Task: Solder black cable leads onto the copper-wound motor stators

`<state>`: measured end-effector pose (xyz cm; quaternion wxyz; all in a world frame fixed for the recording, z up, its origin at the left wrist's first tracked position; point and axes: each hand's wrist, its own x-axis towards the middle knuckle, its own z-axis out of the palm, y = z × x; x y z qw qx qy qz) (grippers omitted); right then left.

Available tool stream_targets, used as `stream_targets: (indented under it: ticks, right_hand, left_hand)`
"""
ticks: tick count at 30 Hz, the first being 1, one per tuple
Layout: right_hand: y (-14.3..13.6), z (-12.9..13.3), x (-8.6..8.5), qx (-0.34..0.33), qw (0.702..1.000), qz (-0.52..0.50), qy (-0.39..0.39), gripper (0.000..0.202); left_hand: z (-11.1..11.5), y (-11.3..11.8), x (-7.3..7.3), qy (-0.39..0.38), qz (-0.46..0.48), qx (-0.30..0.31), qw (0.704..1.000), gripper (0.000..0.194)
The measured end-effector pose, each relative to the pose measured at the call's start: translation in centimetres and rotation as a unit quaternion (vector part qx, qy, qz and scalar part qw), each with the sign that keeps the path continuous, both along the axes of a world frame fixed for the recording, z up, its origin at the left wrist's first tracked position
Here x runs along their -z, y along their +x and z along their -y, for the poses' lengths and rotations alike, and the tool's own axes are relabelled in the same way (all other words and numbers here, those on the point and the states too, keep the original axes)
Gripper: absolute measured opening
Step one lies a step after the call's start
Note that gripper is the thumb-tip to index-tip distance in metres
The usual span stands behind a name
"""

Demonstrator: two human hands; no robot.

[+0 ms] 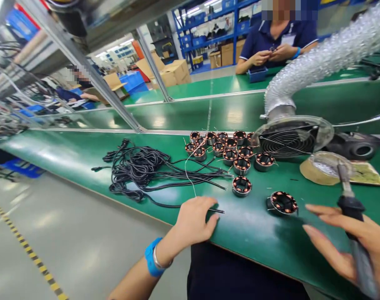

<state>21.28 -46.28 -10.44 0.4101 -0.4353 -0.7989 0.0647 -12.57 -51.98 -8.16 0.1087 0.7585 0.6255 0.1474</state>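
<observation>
My left hand (194, 220) is at the table's front edge, curled with thumb and forefinger apart around the end of a black cable (220, 211); whether it grips the cable I cannot tell. A thin solder wire (190, 180) runs up out of this hand. My right hand (343, 237) carries a soldering iron (358, 233) across the palm, its thumb and forefinger stretched towards a copper-wound motor stator (283, 203). Another stator (241, 186) sits between the hands, ahead of a group of several more (230, 156). Left of these lies a tangled bundle of black cables (140, 166).
A fume fan (286, 139) with a silver duct (318, 62) stands at the back right. Near it are a round yellowish dish (321, 168) and a dark holder (355, 145). Metal posts (93, 79) rise behind the cables. A co-worker (277, 46) sits opposite, handling a small part.
</observation>
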Motion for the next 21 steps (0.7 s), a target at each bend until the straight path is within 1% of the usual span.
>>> stream_targets:
  ticks: [2, 3, 4, 6, 8, 10, 11, 13, 15, 17, 19, 21]
  right_hand:
    - [-0.2, -0.2, 0.4, 0.006, 0.999, 0.044, 0.011, 0.043]
    - [-0.6, -0.3, 0.7, 0.000, 0.998, 0.054, 0.015, 0.047]
    - [-1.1, -0.4, 1.0, -0.013, 0.999, 0.049, 0.015, 0.045]
    - [-2.2, -0.6, 1.4, -0.044, 0.999, 0.021, 0.002, 0.033]
    - [-3.1, -0.8, 1.4, -0.063, 0.998, -0.001, -0.011, 0.024]
    - [-3.9, -0.9, 1.0, -0.074, 0.997, -0.001, -0.018, 0.023]
    - [-4.3, -0.9, 0.7, -0.079, 0.997, 0.002, -0.018, 0.025]
    - [-5.4, -0.8, 0.1, -0.092, 0.996, -0.001, -0.015, 0.031]
    - [-6.7, -0.8, -0.2, -0.103, 0.995, -0.004, -0.014, 0.040]
    - [-7.7, -1.0, -0.2, -0.111, 0.994, -0.004, -0.015, 0.044]
    - [-8.0, -1.4, -0.1, -0.120, 0.993, -0.001, -0.018, 0.039]
    - [-7.5, -1.8, -0.1, -0.128, 0.992, 0.001, -0.015, 0.034]
  left_hand:
    - [-0.5, -0.6, 0.4, -0.011, -0.010, 0.030, 0.999, 0.014]
    - [-0.7, -0.6, 0.2, -0.014, 0.002, 0.040, 0.999, 0.014]
    - [-0.9, -0.4, -0.1, -0.012, 0.028, 0.048, 0.998, 0.016]
    - [-1.3, 0.2, -1.4, 0.006, 0.099, 0.060, 0.993, 0.015]
    - [-1.9, 1.2, -3.2, 0.025, 0.161, 0.083, 0.983, 0.013]
    - [-2.8, 2.4, -4.6, 0.036, 0.203, 0.118, 0.971, 0.012]
    - [-3.5, 3.0, -5.1, 0.033, 0.225, 0.129, 0.965, 0.011]
    - [-5.0, 4.1, -5.4, -0.017, 0.285, 0.126, 0.950, 0.013]
    - [-6.8, 4.9, -5.0, -0.098, 0.365, 0.104, 0.920, 0.018]
    - [-8.2, 5.2, -4.4, -0.176, 0.442, 0.095, 0.874, 0.027]
    - [-9.0, 5.1, -4.0, -0.232, 0.493, 0.101, 0.832, 0.036]
    - [-9.0, 4.8, -3.9, -0.272, 0.514, 0.104, 0.807, 0.041]
